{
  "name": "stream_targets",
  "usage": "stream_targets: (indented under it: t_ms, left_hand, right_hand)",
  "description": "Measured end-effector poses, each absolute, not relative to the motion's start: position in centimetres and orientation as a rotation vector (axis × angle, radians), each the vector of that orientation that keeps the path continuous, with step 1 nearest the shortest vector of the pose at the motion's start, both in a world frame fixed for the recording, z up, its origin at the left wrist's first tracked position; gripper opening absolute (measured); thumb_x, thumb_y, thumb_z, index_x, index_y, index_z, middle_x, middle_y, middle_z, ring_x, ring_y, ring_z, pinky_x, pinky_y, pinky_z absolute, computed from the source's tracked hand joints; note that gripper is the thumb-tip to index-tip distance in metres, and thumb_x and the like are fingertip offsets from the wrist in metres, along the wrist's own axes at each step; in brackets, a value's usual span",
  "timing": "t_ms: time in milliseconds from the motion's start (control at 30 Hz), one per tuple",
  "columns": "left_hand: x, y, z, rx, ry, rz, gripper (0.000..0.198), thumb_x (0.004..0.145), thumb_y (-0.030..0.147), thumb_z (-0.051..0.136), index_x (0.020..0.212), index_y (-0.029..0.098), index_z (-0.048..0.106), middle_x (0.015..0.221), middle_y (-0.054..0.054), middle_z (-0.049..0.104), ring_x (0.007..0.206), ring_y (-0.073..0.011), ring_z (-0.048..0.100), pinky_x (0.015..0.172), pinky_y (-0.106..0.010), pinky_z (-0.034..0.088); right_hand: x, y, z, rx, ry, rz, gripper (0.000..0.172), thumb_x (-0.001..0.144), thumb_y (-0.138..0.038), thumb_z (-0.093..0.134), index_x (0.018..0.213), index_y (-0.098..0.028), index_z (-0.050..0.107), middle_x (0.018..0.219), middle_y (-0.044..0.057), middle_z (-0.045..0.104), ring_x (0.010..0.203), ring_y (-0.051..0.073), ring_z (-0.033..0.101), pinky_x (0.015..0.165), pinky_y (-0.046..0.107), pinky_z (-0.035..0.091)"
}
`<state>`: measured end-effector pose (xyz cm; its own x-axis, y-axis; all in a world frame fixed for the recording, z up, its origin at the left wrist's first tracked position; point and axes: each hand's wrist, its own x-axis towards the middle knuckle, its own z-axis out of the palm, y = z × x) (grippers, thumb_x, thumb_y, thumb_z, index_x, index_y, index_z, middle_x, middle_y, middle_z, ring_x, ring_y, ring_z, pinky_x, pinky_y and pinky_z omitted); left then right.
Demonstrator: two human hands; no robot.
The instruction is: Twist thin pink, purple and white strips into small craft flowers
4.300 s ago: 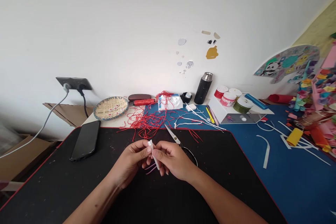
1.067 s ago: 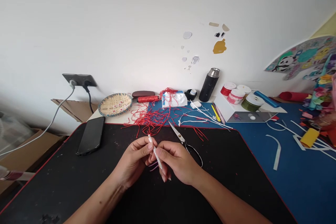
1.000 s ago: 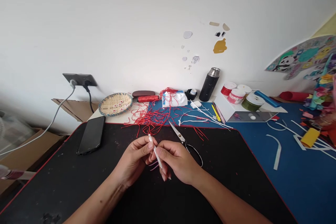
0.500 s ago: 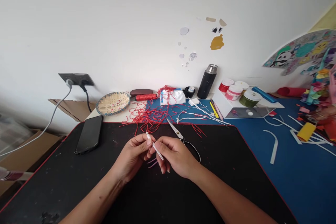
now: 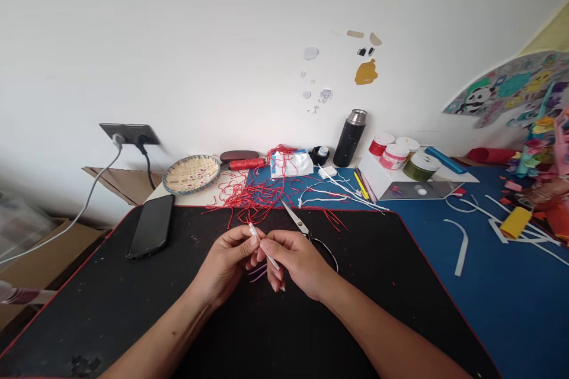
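Between both hands, above the black mat [image 5: 213,337], is a thin white strip [image 5: 272,261], tilted with its upper end to the left. My left hand [image 5: 235,257] pinches it near the upper end between thumb and fingers. The thumb and fingertips of my right hand [image 5: 296,260] grip it close beside the left fingertips. Purple strands [image 5: 258,274] show below the fingers; whether they join the strip is hidden. Just beyond my right hand lie scissors [image 5: 299,220], blades pointing away, with one handle partly behind that hand.
A phone [image 5: 151,226] lies on the mat's left. Behind the mat are a woven basket [image 5: 191,174], tangled red cords [image 5: 258,196], white cords [image 5: 331,191] and a black flask [image 5: 350,141]. Paint jars [image 5: 393,157] stand on a white box, right; paper strips [image 5: 462,251] lie on the blue surface.
The white strip has turned slightly in the fingers, and its lower end sits a little further right. Both hands keep their pinch in nearly the same place.
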<state>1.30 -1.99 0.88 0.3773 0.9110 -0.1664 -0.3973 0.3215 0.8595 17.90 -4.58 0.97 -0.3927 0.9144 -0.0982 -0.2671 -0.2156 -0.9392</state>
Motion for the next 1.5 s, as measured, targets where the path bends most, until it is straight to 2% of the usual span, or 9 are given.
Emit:
stream_targets:
  t_ms: [300,600,833,900,1033,1200,1333,1500]
  left_hand:
    - [1.4,-1.9,0.8,0.787,0.727,0.941,0.032,0.067,0.038,0.096,0.085,0.015,0.082,0.055,0.000,0.065,0.050,-0.0072,0.049,0.049,-0.017,0.035]
    - [1.6,-2.1,0.9,0.749,0.691,0.939,0.029,0.067,0.036,0.096,0.077,0.016,0.078,0.054,0.001,0.064,0.047,-0.0068,0.048,0.048,-0.016,0.036]
    - [1.3,-2.0,1.0,0.714,0.702,0.935,0.032,0.065,0.037,0.097,0.080,0.016,0.079,0.055,-0.001,0.066,0.047,-0.0078,0.049,0.047,-0.017,0.037]
    - [1.1,-1.8,1.1,0.719,0.699,0.952,0.034,0.066,0.039,0.096,0.086,0.017,0.080,0.054,-0.001,0.065,0.047,-0.0083,0.049,0.047,-0.017,0.037]
    - [0.8,-1.5,1.3,0.733,0.695,0.972,0.032,0.069,0.040,0.094,0.082,0.016,0.078,0.052,0.001,0.061,0.048,-0.0093,0.050,0.046,-0.017,0.037]
    - [0.9,-1.4,1.4,0.698,0.656,0.939,0.028,0.072,0.035,0.092,0.081,0.014,0.077,0.056,-0.001,0.063,0.050,-0.0089,0.052,0.045,-0.016,0.038]
    - [1.1,-1.4,1.3,0.578,0.658,0.917,0.029,0.066,0.029,0.096,0.080,0.012,0.077,0.064,-0.002,0.066,0.053,-0.0077,0.055,0.046,-0.013,0.041]
    - [0.9,-1.2,1.4,0.610,0.676,0.940,0.028,0.065,0.025,0.097,0.080,0.011,0.079,0.063,-0.002,0.066,0.054,-0.0084,0.057,0.047,-0.014,0.043]
  right_hand:
    - [17.6,-4.5,1.1,-0.870,-1.114,1.727,0.036,0.090,-0.050,0.066,0.075,-0.017,0.062,0.047,-0.008,0.046,0.038,0.010,0.052,0.040,0.021,0.038]
    - [17.7,-4.6,0.9,-0.827,-1.071,1.779,0.034,0.092,-0.046,0.065,0.076,-0.016,0.063,0.048,-0.007,0.050,0.039,0.011,0.053,0.039,0.020,0.036]
    - [17.8,-4.6,0.9,-0.797,-1.030,1.804,0.034,0.091,-0.046,0.068,0.074,-0.016,0.063,0.047,-0.008,0.048,0.039,0.010,0.052,0.041,0.021,0.038]
    - [17.8,-4.6,1.0,-0.796,-1.020,1.811,0.034,0.091,-0.045,0.068,0.074,-0.016,0.064,0.047,-0.008,0.048,0.039,0.010,0.052,0.041,0.020,0.038]
    - [17.9,-4.7,1.2,-0.813,-1.018,1.815,0.033,0.090,-0.045,0.069,0.074,-0.016,0.064,0.046,-0.008,0.047,0.039,0.009,0.052,0.041,0.019,0.037]
    - [17.9,-4.6,1.1,-0.831,-1.005,1.786,0.034,0.089,-0.045,0.071,0.074,-0.016,0.064,0.046,-0.008,0.047,0.038,0.009,0.049,0.041,0.020,0.038]
    - [17.9,-4.6,1.1,-0.831,-0.991,1.758,0.034,0.089,-0.046,0.072,0.073,-0.016,0.064,0.046,-0.009,0.044,0.037,0.007,0.045,0.040,0.020,0.037]
    - [18.1,-4.7,1.2,-0.888,-1.049,1.738,0.034,0.090,-0.047,0.070,0.076,-0.016,0.065,0.047,-0.008,0.046,0.038,0.008,0.048,0.040,0.020,0.037]
